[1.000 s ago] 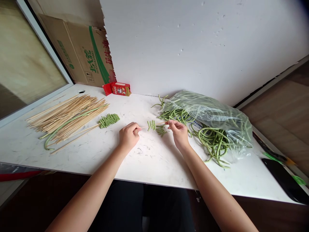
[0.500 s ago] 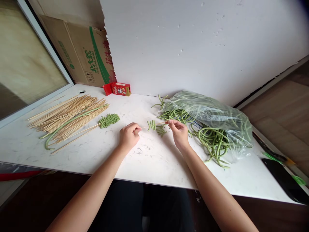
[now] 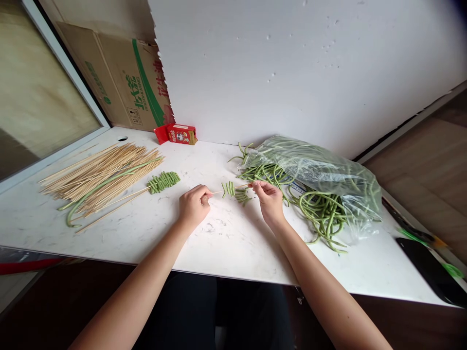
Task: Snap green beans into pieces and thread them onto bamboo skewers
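Note:
Between my hands a thin bamboo skewer (image 3: 241, 186) is held roughly level, with several short pieces of green bean (image 3: 228, 188) threaded near its middle. My left hand (image 3: 195, 205) pinches its left end between thumb and fingers. The right end is in the closed fingertips of my right hand (image 3: 269, 199). Just below and behind the skewer, more cut bean pieces (image 3: 241, 197) lie on the white table (image 3: 219, 248). Left of my left hand rests a skewer packed with bean pieces (image 3: 164, 182), its bare stick pointing left.
Many loose bamboo skewers (image 3: 98, 170) are heaped on the left, with a long bean (image 3: 105, 182) across them. A clear plastic bag (image 3: 314, 160) of long beans and a loose bundle of long beans (image 3: 324, 214) lie right. A red box (image 3: 181, 134) and black phone (image 3: 430, 270) are also there.
The view has shifted very slightly. Both hands keep their grip on the skewer, and the bean pieces on it look the same.

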Tool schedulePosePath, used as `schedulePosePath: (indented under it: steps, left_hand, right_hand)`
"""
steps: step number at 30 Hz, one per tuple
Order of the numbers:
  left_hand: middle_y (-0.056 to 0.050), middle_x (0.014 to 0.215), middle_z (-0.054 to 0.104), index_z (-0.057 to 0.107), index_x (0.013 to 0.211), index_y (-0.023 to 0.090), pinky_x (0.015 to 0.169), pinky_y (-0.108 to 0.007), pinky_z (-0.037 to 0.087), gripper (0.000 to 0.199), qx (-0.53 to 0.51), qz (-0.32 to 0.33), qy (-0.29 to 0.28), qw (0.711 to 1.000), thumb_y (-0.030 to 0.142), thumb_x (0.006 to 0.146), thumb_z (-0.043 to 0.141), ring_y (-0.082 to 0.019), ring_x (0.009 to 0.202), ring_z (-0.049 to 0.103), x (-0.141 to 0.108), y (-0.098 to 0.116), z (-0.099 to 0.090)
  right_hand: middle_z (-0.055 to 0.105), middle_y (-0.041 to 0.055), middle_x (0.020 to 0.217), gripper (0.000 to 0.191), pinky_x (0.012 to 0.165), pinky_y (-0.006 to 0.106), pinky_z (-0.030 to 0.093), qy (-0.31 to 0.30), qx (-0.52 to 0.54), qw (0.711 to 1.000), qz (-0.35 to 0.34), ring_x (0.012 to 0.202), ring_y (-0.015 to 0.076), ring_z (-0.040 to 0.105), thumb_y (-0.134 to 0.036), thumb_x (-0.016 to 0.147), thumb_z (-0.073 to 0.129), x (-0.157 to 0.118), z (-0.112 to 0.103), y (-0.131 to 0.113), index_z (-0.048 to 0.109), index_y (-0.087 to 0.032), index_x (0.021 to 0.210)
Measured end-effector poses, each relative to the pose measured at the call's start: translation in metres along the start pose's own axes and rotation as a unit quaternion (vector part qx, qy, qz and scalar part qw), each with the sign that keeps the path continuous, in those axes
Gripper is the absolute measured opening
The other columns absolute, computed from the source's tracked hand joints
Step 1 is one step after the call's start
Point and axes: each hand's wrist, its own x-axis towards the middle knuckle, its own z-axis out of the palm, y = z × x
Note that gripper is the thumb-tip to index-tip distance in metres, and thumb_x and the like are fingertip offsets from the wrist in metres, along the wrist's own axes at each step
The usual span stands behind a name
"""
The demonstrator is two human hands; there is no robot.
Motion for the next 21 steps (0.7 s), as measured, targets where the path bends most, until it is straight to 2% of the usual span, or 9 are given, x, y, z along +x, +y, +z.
schedulePosePath:
  steps: [8, 14, 21]
  left_hand:
    - [0.001, 0.079, 0.075, 0.067, 0.078, 0.022, 0.064, -0.024, 0.044, 0.022, -0.033, -0.002, -0.002, 0.999, 0.004, 0.08, 0.055, -0.015, 0.071, 0.065, 0.0001, -0.0049, 0.0024]
    - [0.002, 0.079, 0.074, 0.066, 0.078, 0.022, 0.064, -0.025, 0.043, 0.021, -0.028, 0.013, 0.008, 0.999, 0.006, 0.083, 0.055, -0.014, 0.07, 0.063, 0.0001, -0.0035, 0.0009]
    - [0.001, 0.08, 0.076, 0.067, 0.078, 0.022, 0.064, -0.026, 0.043, 0.021, -0.017, 0.02, 0.013, 1.0, 0.006, 0.082, 0.055, -0.015, 0.07, 0.064, -0.0002, -0.0055, 0.002]
  right_hand:
    - [0.078, 0.0078, 0.089, 0.033, 0.074, 0.035, 0.052, 0.002, -0.019, 0.999, -0.039, 0.079, 0.0219, 0.066, -0.053, 0.087, 0.079, -0.0042, 0.0028, -0.007, 0.08, -0.021, 0.09]
    - [0.077, 0.0068, 0.087, 0.033, 0.071, 0.034, 0.05, -0.007, 0.004, 1.0, -0.016, 0.073, 0.0193, 0.063, -0.052, 0.089, 0.078, -0.0065, 0.0041, -0.0086, 0.08, -0.02, 0.09]
    - [0.077, 0.0067, 0.089, 0.033, 0.075, 0.034, 0.05, -0.006, 0.018, 1.0, -0.003, 0.077, 0.0197, 0.064, -0.053, 0.087, 0.079, -0.0054, 0.0053, -0.0091, 0.08, -0.02, 0.089]
